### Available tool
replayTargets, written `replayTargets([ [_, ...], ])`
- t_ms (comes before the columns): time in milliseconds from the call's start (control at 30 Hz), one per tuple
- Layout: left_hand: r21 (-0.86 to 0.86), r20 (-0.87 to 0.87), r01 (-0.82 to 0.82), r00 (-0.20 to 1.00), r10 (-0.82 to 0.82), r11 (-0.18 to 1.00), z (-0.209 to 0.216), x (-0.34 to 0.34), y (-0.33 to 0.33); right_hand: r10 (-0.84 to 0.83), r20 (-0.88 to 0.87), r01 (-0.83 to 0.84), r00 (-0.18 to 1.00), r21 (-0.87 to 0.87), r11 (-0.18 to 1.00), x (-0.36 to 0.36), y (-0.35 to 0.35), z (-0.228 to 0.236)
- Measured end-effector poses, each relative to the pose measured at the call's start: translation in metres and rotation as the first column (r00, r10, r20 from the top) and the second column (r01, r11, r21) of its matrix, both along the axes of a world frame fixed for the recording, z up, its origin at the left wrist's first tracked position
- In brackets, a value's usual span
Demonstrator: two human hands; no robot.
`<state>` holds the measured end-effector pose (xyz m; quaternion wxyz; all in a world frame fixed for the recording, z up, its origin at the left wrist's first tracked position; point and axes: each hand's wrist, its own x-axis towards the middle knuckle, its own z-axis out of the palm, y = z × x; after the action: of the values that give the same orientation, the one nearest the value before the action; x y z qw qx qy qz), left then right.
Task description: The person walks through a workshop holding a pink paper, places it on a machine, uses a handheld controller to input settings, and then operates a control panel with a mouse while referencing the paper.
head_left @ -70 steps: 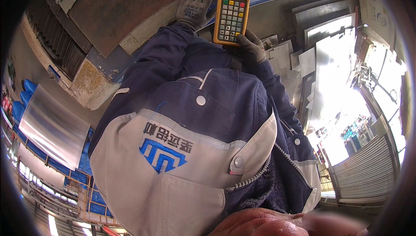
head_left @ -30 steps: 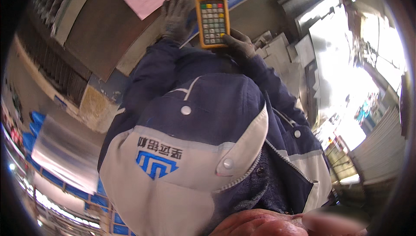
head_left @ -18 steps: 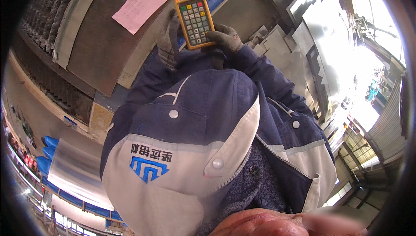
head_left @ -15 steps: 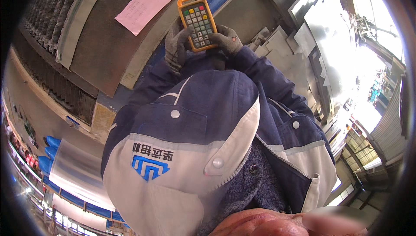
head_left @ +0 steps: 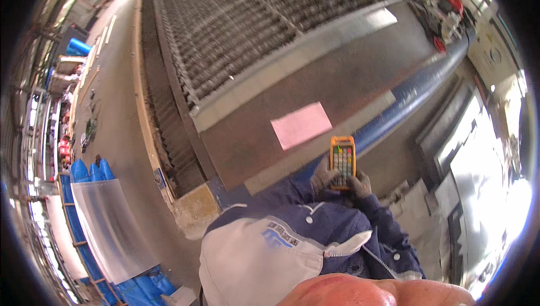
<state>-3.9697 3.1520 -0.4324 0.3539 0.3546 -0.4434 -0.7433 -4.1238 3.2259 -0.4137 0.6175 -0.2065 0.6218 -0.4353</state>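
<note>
While the grey-gloved left hand (head_left: 322, 178) and grey-gloved right hand (head_left: 361, 185) hold the lower end of the yellow-framed oblong keypad (head_left: 343, 162), just off the near edge of the brown metal surface (head_left: 236, 160), good handling likely needs a light, steady grip leaving its face uncovered; beyond, a pink rectangular paper sheet (head_left: 301, 125) lies near that edge, before the grey ridged bed (head_left: 242, 30).

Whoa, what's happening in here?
A person is holding up an orange-framed keypad with both gloved hands. The left hand grips its lower left side, and the right hand grips its lower right. Ahead and to the left, a pink paper lies on a brown surface. Whether a button is being pressed is too small to tell.
</note>
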Motion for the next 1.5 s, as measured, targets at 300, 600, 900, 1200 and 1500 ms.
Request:
replayTargets([
  [300, 0.100, -0.116, -0.018, 0.993, 0.030, 0.995, -0.025, 0.000, -0.012, 0.006, -0.042, -0.007, 0.999, -0.018, 1.000, -0.008, -0.002, -0.013],
  [600, 0.245, -0.295, 0.048, 0.955, 0.027, 0.968, -0.033, -0.008, -0.017, 0.027, 0.155, -0.017, 0.987, -0.064, 0.998, -0.025, -0.008, 0.024],
  [900, 0.058, -0.031, 0.308, 0.951, -0.306, 0.950, -0.019, -0.066, -0.031, -0.122, 0.192, 0.106, 0.974, 0.094, 0.990, -0.099, 0.006, -0.002],
  [1200, 0.286, -0.165, 0.446, 0.895, -0.415, 0.848, 0.006, -0.134, -0.062, -0.263, 0.233, 0.281, 0.936, -0.048, 0.958, -0.142, 0.018, -0.016],
  [1500, 0.287, -0.116, 0.277, 0.960, -0.254, 0.917, 0.023, -0.277, -0.066, -0.333, -0.362, 0.219, 0.871, -0.321, 0.921, -0.245, 0.004, -0.023],
])
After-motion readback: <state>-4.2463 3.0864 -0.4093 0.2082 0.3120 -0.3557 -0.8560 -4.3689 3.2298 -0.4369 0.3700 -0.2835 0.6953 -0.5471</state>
